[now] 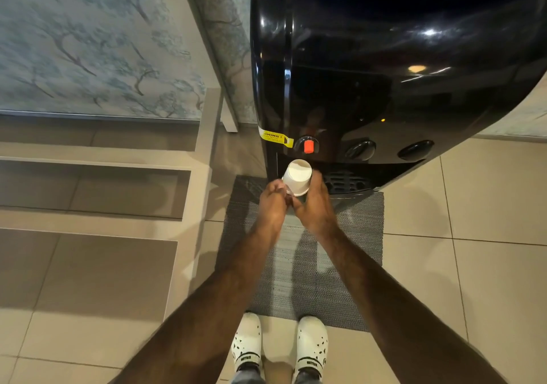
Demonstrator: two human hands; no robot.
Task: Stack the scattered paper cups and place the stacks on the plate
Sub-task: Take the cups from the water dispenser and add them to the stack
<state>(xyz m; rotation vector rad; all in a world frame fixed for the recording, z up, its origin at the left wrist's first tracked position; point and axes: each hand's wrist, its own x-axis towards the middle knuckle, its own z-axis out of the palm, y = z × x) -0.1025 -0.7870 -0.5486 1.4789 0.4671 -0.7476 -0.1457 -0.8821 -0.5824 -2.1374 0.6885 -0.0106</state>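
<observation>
Below the red tap [308, 146] of a black water dispenser [384, 72], a white paper cup [297, 178] sits between both hands, bottom facing up toward the camera. Left hand [273, 203] pinches its near left rim; right hand [315, 203] curls around its right side. Underneath lie a grey mat [355, 235] and white clogs [310, 345] on the tiled floor [488, 220].

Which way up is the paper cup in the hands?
Upside down: the paper cup shows its flat closed base towards the camera, its wider rim below, between the left hand and right hand.
</observation>
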